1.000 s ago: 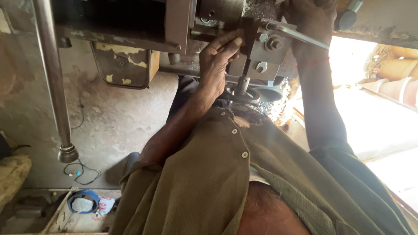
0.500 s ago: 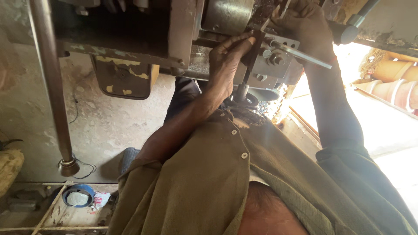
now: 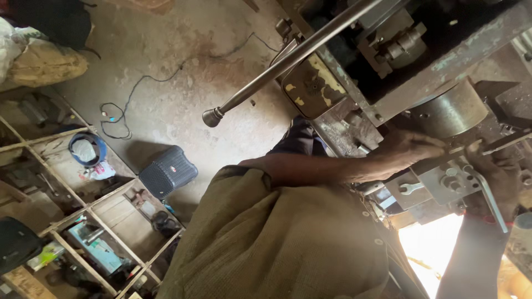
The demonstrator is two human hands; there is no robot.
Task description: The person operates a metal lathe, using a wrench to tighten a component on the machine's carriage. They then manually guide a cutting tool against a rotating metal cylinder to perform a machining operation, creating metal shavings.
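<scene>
I am leaning over a worn metal lathe (image 3: 443,66). My left hand (image 3: 413,150) reaches along a bare forearm to the grey tool post (image 3: 449,180), and its fingertips pinch a dark tool bar at the top of the post. My right hand (image 3: 499,173) is closed around the wrench handle (image 3: 492,195) that sticks out of the tool post. The round steel chuck (image 3: 451,111) sits just above both hands. A small spanner (image 3: 411,188) lies on the slide below my left hand. My olive shirt fills the lower middle.
A long steel lever with a knob (image 3: 213,116) juts out from the lathe over the concrete floor. On the floor are a dark ribbed box (image 3: 168,175) and a loose cable (image 3: 124,108). Wooden shelf compartments (image 3: 83,210) with tools lie at the lower left.
The view has swung and tilted, bringing the floor and shelves into sight. Both hands remain at the tool post, my right hand lower on the wrench handle.
</scene>
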